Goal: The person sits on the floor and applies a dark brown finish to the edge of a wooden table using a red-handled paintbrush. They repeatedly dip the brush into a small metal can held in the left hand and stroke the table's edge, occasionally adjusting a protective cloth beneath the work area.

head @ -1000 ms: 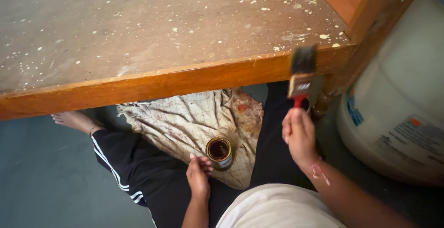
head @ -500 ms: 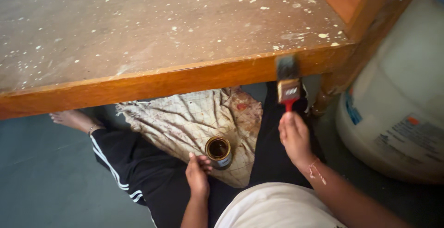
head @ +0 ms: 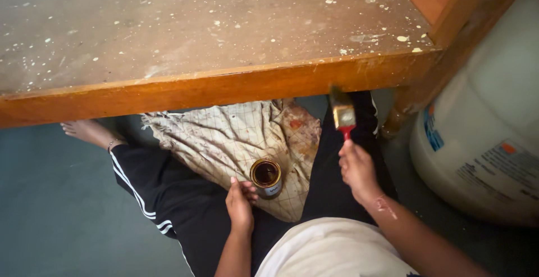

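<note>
Two hands are at work below me, and I take them nearest first. My left hand rests low between my legs, fingers curled against the side of a small round tin of dark brown stain; I read that as steadying the open tin so it does not tip on the soft cloth, though I cannot tell whether the fingers truly clamp it or only touch it. That tin stands upright on a stained, checked rag spread over the grey floor between my black trousers, which I judge is there to catch drips. My right hand is raised and closed around the red handle of a flat paintbrush, held nearly upright so the dark bristles meet the lower front edge of the wooden table. Gripping low on the handle seems to let the bristles press up under that edge. Beyond the glossy orange-brown edge lies the dull tabletop, speckled all over with pale paint spots. At the right a turned table leg comes down, and just beside it stands a large pale plastic drum with a coloured label, well clear of the brush.
</note>
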